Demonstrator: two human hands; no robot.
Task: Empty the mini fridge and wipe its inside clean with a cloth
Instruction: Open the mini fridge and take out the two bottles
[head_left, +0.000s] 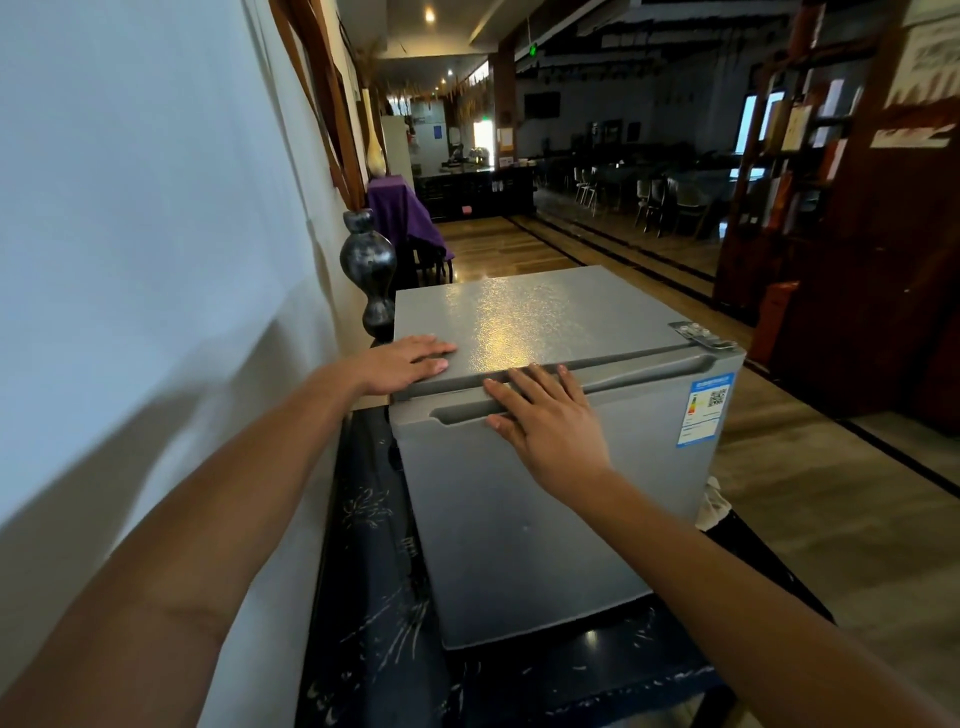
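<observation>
A grey mini fridge (545, 499) stands on a dark patterned table, its door closed and facing me. My left hand (410, 361) lies flat on the top's near left corner, fingers together. My right hand (545, 415) rests flat against the upper door, fingertips over the recessed handle groove (467, 413) and the door's top edge. Neither hand holds anything. The fridge's inside is hidden behind the door. A white cloth (714, 506) peeks out past the fridge's lower right side.
A white wall (145, 260) runs close along the left. A dark vase (369, 270) stands behind the fridge. The dark table (374, 571) extends toward me. A wooden bookshelf (841, 208) rises at right, with wooden floor between.
</observation>
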